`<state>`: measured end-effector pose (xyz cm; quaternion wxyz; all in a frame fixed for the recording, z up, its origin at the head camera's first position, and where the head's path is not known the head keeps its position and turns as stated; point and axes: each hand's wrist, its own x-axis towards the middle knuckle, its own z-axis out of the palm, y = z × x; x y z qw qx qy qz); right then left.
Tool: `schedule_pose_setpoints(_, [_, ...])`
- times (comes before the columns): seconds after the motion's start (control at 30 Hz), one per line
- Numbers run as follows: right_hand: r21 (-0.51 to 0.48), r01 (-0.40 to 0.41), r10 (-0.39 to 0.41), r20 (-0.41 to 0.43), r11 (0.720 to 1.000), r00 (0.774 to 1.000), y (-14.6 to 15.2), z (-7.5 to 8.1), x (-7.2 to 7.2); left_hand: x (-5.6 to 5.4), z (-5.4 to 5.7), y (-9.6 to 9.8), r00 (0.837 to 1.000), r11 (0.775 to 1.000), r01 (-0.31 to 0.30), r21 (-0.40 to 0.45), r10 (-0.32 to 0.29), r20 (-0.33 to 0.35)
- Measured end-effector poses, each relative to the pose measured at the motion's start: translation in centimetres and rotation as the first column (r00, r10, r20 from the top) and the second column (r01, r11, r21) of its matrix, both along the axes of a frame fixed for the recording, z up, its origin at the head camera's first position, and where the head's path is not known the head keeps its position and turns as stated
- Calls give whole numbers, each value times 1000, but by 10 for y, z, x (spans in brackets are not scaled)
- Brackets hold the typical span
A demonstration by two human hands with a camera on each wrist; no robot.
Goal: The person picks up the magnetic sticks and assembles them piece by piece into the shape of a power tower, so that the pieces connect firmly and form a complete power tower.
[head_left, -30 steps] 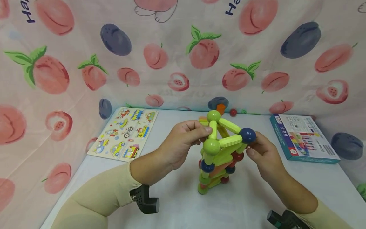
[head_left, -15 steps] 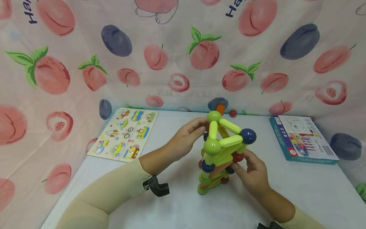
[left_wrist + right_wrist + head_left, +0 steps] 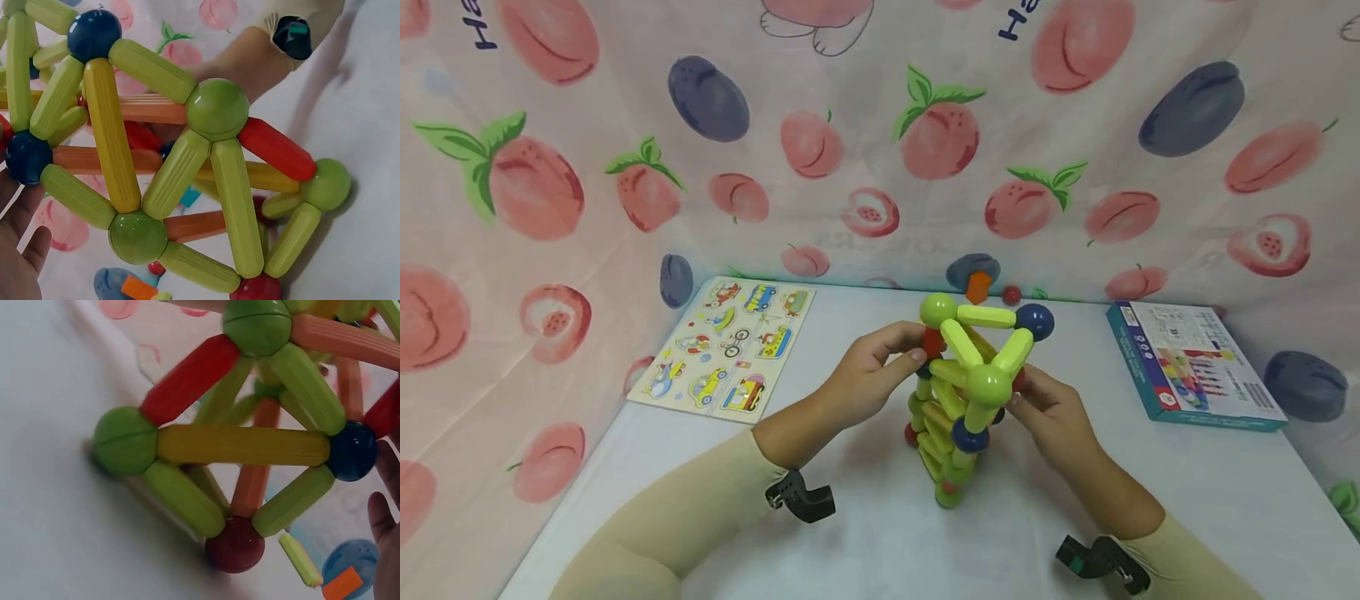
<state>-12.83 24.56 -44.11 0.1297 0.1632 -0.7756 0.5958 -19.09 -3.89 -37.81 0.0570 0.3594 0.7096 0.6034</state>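
Note:
A tall tower of magnetic rods and balls point(image 3: 987, 386) stands on the white table, its rods mostly lime green with some yellow, orange and red, its balls green, blue and red. My left hand point(image 3: 868, 375) holds its upper left side, near a red rod and a blue ball point(image 3: 29, 157). On the opposite side my right hand point(image 3: 1060, 417) grips it below the top ring, its fingertips partly hidden behind the rods. In the right wrist view, fingers point(image 3: 382, 512) show beside another blue ball point(image 3: 352, 450). The top ring of the tower joins two green balls and one blue ball.
At the back left lies a vehicle picture board point(image 3: 722, 350). A flat toy box point(image 3: 1198, 364) lies at the right. Behind the tower are a loose orange rod point(image 3: 978, 287) and a red ball point(image 3: 1012, 295), near the fruit-patterned cloth point(image 3: 865, 150).
The tower has turned: its front green ball has swung right and its blue top ball back. My left hand has shifted from the top rod to lower down; my right hand has also moved lower.

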Motion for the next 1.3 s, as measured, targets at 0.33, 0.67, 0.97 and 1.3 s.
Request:
schedule_pose_setpoints(0.33, [-28, -34, 38, 178, 999, 983, -2, 5, -17, 3, -7, -3, 1000, 997, 1, 79, 1, -24])
schedule_pose_setpoints(0.67, [-220, -153, 171, 66, 964, 983, 9, -1, -19, -41, -31, 6, 993, 994, -107, -9, 106, -60])
schedule_pose_setpoints(0.97, [-11, -39, 41, 243, 999, 969, 21, -10, -42, -136, -85, 36, 845, 619, -441, -650, 42, -534])
schedule_pose_setpoints(1.3, [175, -271, 185, 394, 946, 900, 27, -42, -31, -167, -107, 70, 832, 486, -473, -735, -26, -554])
